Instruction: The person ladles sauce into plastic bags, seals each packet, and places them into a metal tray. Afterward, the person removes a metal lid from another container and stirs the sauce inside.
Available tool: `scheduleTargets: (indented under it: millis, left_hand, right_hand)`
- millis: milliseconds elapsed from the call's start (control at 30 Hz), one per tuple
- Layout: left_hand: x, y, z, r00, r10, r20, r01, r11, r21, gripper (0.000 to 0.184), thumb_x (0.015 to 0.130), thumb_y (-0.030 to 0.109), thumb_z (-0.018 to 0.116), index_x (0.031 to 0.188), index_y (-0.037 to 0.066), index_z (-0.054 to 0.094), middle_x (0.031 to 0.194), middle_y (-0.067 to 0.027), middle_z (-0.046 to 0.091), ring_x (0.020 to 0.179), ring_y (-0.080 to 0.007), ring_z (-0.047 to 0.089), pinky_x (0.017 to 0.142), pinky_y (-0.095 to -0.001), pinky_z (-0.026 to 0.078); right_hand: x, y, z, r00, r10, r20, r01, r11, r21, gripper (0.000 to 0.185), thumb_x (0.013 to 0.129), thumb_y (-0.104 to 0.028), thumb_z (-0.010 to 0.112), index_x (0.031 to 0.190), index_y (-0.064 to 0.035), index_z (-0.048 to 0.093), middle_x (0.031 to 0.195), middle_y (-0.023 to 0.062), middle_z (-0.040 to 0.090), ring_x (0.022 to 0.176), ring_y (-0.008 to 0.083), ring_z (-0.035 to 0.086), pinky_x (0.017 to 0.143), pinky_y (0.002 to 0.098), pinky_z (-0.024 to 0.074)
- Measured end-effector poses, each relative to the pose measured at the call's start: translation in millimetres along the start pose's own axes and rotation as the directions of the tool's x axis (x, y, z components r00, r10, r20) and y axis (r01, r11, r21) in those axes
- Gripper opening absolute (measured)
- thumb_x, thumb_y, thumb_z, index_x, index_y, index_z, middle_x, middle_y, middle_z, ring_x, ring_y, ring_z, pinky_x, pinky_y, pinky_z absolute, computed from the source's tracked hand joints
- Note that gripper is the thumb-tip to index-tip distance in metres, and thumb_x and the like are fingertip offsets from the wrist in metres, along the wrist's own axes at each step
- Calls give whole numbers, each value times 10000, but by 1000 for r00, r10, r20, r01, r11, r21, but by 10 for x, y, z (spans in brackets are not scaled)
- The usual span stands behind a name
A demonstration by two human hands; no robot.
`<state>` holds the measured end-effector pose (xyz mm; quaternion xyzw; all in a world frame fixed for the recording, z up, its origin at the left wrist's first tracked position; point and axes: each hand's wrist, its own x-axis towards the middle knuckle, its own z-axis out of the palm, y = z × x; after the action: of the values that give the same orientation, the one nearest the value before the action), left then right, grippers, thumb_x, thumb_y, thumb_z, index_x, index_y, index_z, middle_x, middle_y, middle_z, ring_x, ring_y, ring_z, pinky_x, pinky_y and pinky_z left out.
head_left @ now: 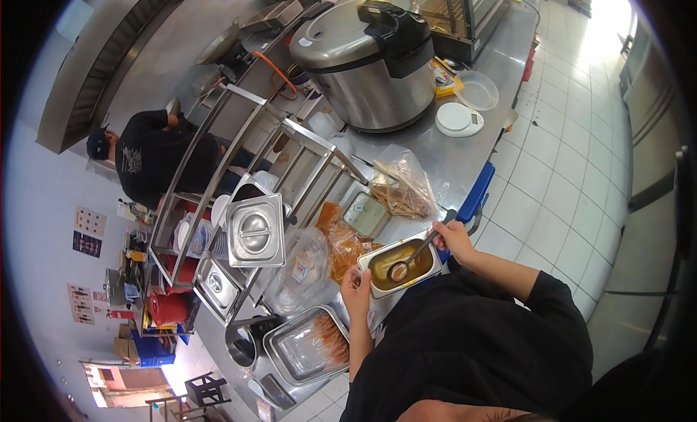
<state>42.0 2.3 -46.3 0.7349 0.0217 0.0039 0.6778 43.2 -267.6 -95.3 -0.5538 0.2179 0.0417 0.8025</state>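
Note:
My right hand [451,238] is closed round the handle of a dark ladle [421,249]. The ladle's round bowl rests in yellowish-brown liquid inside a rectangular metal container [376,287] close to my body. At the container's left end, my left hand [356,285] has its fingers pinched near the rim; what they hold, if anything, is too small to tell. Just beyond the container lie clear bags with orange-brown contents [345,249]. A plastic bag of thin wooden sticks [405,189] lies past them, beside a small lidded tub [365,214].
A large rice cooker [363,73] and a white scale [456,120] stand farther along the counter. A metal rack [232,146] holds lidded pans [255,230]. Left of me sits a tray of orange food [305,346]. Another person [156,153] bends beyond the rack.

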Motion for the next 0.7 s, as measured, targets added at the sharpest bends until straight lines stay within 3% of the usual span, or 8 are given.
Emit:
scheduleTargets:
  millis: [100,167,300,367,433,567,633,700]
  left_hand:
    - [64,-311,-152,996,26,-91,-20,998,67,194,883,84,676,1048,5,612,813,14,578,727,-59,513,682,-207,420]
    - [59,-433,-246,960,127,-250,-82,980,183,153,872,88,691,976,21,602,792,26,541,706,-62,482,666,-213,413]
    - [-45,-20,-183,887,283,-365,-215,952,216,191,833,59,723,957,46,578,841,1,560,730,-76,505,666,-220,419]
    - [-119,274,-40,893,247,-377,-195,966,169,224,818,49,732,976,47,574,820,-3,562,720,-81,510,666,-221,423]
    - [-131,411,98,941,215,-261,-184,973,137,229,815,53,737,977,42,575,793,0,553,713,-81,506,661,-220,420]
    - [-19,349,349,920,359,-158,-328,925,192,255,784,-5,711,996,23,572,786,-9,544,708,-84,498,654,-230,420]
    - [-21,528,486,941,301,-153,-286,951,115,282,760,-38,689,1009,17,570,850,-31,575,760,-103,549,694,-252,450]
    - [-2,642,577,960,252,-122,-256,966,-20,312,749,-48,686,1032,5,567,945,-62,609,853,-142,603,757,-281,476]
  right_hand:
    - [-21,-221,89,999,-43,8,43,999,-3,364,973,-300,550,806,6,656,581,24,562,489,93,488,469,236,402]
    - [-23,-316,135,997,-81,-13,81,997,-1,377,970,-327,552,817,-1,661,603,24,576,496,74,487,465,210,386]
    - [-59,-548,254,978,-208,20,207,977,60,363,989,-293,524,805,-3,640,584,25,551,482,76,481,456,216,381]
    - [-127,-757,351,967,-247,57,243,967,75,352,999,-270,504,801,-4,620,575,26,538,478,80,476,451,220,378]
    - [-207,-977,438,919,-385,81,369,916,157,346,1005,-260,492,800,-5,605,571,25,531,476,83,471,453,222,375]
    - [-407,-1417,609,833,-543,109,536,840,90,315,1008,-233,482,817,-8,593,595,31,539,496,87,481,476,221,377]
    - [-506,-1561,643,804,-576,148,574,817,63,286,1009,-207,479,838,-5,588,613,28,550,528,80,507,493,214,389]
    - [-587,-1655,672,688,-690,224,708,707,4,258,1007,-173,476,851,4,582,656,34,571,556,78,533,509,210,410]
